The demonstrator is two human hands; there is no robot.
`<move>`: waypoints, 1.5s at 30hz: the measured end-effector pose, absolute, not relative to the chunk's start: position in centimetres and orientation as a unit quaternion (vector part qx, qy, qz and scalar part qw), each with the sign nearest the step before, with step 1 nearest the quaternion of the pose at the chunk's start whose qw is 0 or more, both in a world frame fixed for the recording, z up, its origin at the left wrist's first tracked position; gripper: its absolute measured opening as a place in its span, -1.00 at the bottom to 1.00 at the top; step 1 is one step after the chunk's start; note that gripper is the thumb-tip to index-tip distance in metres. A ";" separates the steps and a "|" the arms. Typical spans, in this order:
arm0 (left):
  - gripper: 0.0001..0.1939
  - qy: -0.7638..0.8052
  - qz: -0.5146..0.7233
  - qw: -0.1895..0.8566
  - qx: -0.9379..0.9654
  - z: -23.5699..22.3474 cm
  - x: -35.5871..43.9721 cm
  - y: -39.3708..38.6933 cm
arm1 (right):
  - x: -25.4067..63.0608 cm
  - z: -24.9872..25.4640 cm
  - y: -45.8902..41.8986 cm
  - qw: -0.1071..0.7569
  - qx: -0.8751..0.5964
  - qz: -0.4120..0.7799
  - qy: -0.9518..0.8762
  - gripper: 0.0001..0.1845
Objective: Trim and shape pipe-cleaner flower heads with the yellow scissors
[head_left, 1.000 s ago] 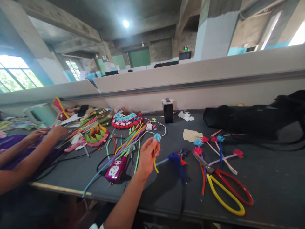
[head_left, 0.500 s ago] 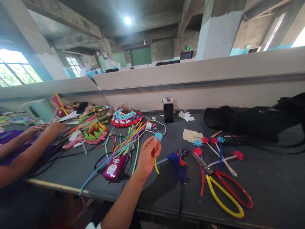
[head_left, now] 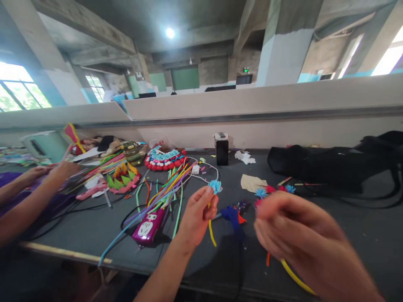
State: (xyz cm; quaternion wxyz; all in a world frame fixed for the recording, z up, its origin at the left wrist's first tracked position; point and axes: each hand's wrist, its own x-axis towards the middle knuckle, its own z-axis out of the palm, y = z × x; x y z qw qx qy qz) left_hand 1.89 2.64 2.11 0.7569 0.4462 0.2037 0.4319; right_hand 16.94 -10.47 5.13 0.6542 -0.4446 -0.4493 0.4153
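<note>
My left hand (head_left: 197,216) is closed in a pinch on a yellow pipe-cleaner stem (head_left: 212,235) topped with a small blue flower (head_left: 215,186), held upright above the dark table (head_left: 362,226). My right hand (head_left: 292,230) is in front of the table at the right, close to the camera and smeared by motion. Its fingers look curled and I see nothing in them. It covers the finished flowers and most of the scissors (head_left: 294,274). A blue glue gun (head_left: 233,213) lies between my hands.
A purple power strip (head_left: 146,222) and a fan of coloured pipe cleaners (head_left: 166,188) lie left of my hand. A co-worker's hands (head_left: 59,171) work at the far left among craft pieces. A black bag (head_left: 333,163) lies at the back right, and a small black device (head_left: 222,152) stands by the wall.
My right hand has come into view from the lower right and now covers the scissors and flowers. My left hand has tipped the blue flower slightly rightwards.
</note>
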 end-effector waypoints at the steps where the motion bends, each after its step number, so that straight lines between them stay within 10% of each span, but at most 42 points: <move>1: -0.77 0.198 0.428 0.763 0.442 2.1 1.9 2.5 | 16.7 5.7 -8.9 0.652 -0.430 0.435 -0.449 -0.79; 18: -0.65 0.195 0.378 0.814 0.396 2.5 2.5 0.9 | 14.7 2.4 -3.3 0.585 -0.435 0.446 -0.519 -0.57; 45: -0.73 0.240 0.324 0.714 0.573 1.7 2.2 1.4 | 16.7 2.7 -2.5 0.785 -0.420 0.366 -0.270 -0.75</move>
